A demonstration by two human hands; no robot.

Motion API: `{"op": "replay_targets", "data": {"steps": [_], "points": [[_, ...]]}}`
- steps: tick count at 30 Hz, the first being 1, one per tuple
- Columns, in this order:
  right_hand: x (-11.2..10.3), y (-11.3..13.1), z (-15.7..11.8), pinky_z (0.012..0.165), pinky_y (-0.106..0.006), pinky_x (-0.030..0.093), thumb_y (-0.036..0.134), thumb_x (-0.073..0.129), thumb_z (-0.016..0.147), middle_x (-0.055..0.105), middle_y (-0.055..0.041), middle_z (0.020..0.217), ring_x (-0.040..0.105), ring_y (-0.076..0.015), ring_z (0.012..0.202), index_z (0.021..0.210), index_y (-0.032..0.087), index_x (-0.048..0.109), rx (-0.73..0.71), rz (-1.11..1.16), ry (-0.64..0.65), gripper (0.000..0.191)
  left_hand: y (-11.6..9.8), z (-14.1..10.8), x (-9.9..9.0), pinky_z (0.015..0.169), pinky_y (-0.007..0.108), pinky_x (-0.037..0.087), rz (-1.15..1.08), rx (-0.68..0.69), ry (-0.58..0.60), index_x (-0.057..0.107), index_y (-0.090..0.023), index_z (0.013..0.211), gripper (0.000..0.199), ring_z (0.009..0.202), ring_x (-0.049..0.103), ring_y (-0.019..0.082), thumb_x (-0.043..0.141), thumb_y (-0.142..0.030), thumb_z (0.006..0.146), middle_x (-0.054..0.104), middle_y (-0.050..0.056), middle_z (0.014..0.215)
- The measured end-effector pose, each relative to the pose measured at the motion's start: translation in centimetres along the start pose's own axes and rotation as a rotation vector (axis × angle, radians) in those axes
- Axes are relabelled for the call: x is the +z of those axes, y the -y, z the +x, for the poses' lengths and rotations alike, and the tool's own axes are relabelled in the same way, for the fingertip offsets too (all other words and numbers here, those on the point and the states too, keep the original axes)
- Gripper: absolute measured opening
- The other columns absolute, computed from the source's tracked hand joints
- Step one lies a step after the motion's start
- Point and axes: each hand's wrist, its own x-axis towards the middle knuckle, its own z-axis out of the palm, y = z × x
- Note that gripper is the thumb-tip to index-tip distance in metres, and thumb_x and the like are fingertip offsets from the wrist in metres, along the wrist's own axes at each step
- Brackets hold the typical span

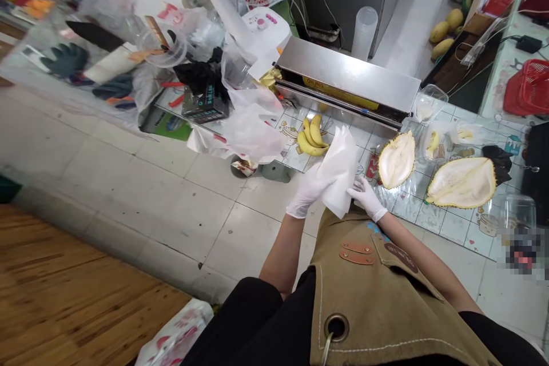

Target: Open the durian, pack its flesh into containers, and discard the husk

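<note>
A white sheet, paper or thin plastic, hangs between my gloved hands at the counter's near edge. My left hand is closed on its left side. On the other side, my right hand touches the lower right edge with its fingertips; whether they pinch it is hard to tell. Yellow bananas lie just beyond the sheet, to the left. To the right rest an opened, hollow durian husk and a larger husk piece.
Behind the bananas stands a metal film dispenser. Plastic bags, a black box and a white scale crowd the left. Clear containers sit at the right. A large knife lies far left.
</note>
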Motion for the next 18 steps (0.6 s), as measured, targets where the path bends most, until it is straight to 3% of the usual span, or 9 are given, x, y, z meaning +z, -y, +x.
{"op": "replay_targets", "data": {"steps": [2,4,6,11,14,16,18], "points": [[0.4,0.6,0.0,0.11,-0.045,0.064,0.055,0.103,0.05,0.079,-0.0149,0.139,0.072,-0.0355,0.137,0.128,0.025,0.066,-0.04,0.126,0.205,0.091,-0.5,-1.8,-1.0,0.109,0.05,0.064,-0.107,-0.011,0.05,0.08,-0.015,0.128,0.07,0.123,0.078,0.038,0.104,-0.045,0.07,0.082,0.016,0.131],[0.5,1.7,0.0,0.111,-0.048,0.065,0.063,0.103,0.051,0.081,-0.0145,0.135,0.073,-0.0382,0.137,0.126,0.025,0.069,-0.039,0.222,0.38,0.09,-0.8,-3.0,-2.0,0.106,0.049,0.066,-0.215,-0.024,0.06,0.08,-0.014,0.129,0.075,0.12,0.08,0.038,0.106,-0.045,0.067,0.084,0.016,0.129],[0.5,3.1,-0.1,0.109,-0.051,0.067,0.067,0.101,0.054,0.084,-0.0129,0.131,0.076,-0.0384,0.131,0.125,0.026,0.072,-0.036,0.283,0.458,0.087,-1.1,-3.4,-3.1,0.106,0.048,0.066,-0.282,0.018,0.046,0.082,-0.014,0.128,0.077,0.12,0.08,0.037,0.108,-0.045,0.063,0.084,0.017,0.129],[0.8,6.9,-1.2,0.111,-0.051,0.067,0.056,0.1,0.065,0.083,-0.0118,0.135,0.079,-0.036,0.128,0.132,0.024,0.078,-0.111,0.215,0.491,0.078,-0.6,-2.7,-4.7,0.108,0.043,0.066,-0.328,0.114,-0.035,0.085,-0.014,0.121,0.079,0.12,0.08,0.036,0.112,-0.046,0.054,0.086,0.017,0.124],[0.8,8.5,-2.3,0.115,-0.054,0.064,0.055,0.101,0.067,0.085,-0.0123,0.129,0.08,-0.0356,0.125,0.124,0.021,0.082,-0.299,0.036,0.325,0.069,0.8,-1.9,-5.4,0.115,0.046,0.062,-0.285,0.091,-0.051,0.085,-0.012,0.125,0.08,0.129,0.077,0.038,0.11,-0.046,0.057,0.084,0.018,0.128],[0.6,9.3,-3.0,0.119,-0.053,0.061,0.06,0.099,0.071,0.087,-0.0121,0.124,0.08,-0.0346,0.124,0.116,0.021,0.085,-0.429,-0.105,0.226,0.061,1.9,-1.0,-6.0,0.119,0.05,0.059,-0.234,0.039,0.0,0.084,-0.009,0.129,0.085,0.133,0.074,0.04,0.111,-0.044,0.055,0.084,0.019,0.13],[0.3,10.0,-3.6,0.121,-0.052,0.06,0.063,0.095,0.077,0.087,-0.0119,0.124,0.08,-0.0338,0.125,0.115,0.02,0.087,-0.499,-0.216,0.229,0.058,2.9,0.3,-6.5,0.119,0.054,0.058,-0.218,-0.022,0.111,0.083,-0.008,0.13,0.094,0.135,0.073,0.043,0.113,-0.039,0.046,0.084,0.02,0.127]]}}
